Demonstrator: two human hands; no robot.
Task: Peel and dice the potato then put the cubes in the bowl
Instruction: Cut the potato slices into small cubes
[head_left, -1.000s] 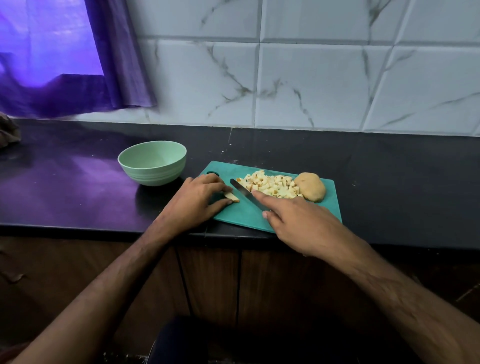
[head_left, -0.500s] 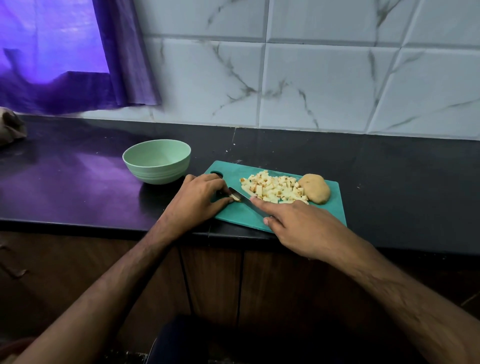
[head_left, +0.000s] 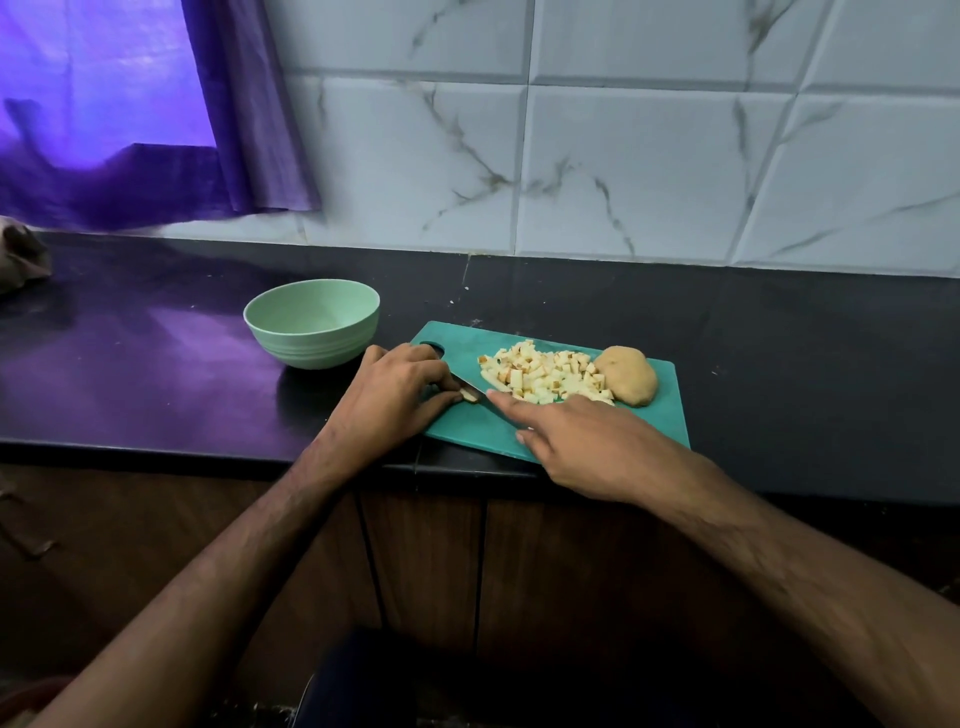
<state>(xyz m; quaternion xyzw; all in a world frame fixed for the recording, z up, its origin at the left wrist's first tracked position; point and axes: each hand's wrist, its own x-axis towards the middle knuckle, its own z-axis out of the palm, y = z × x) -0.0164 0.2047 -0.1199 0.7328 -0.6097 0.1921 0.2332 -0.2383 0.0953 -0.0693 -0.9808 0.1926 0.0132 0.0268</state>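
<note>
A: Status?

B: Dicing, nearly done by my read. Left hand (head_left: 400, 387) at frame centre, fingers curled down, pinning a last small potato piece (head_left: 470, 396) on the teal cutting board (head_left: 670, 415). Right hand (head_left: 576, 441) grips the knife (head_left: 475, 388), index finger laid along the spine; the handle is hidden under the palm.

A: Tips for the cut?

B: Piece is tiny and the blade sits right beside the left fingertips. Keep them tucked, cut straight down, short strokes. Don't let the piece roll.

A: Containers?

B: Green bowl (head_left: 311, 322) left of the board on the dark bench (head_left: 156, 374), looks empty. Cube pile (head_left: 545, 376) sits mid-board. Whole unpeeled potato (head_left: 626, 382) touching its right edge.

A: So transfer not started.

B: Correct, judging by the bowl.
</note>
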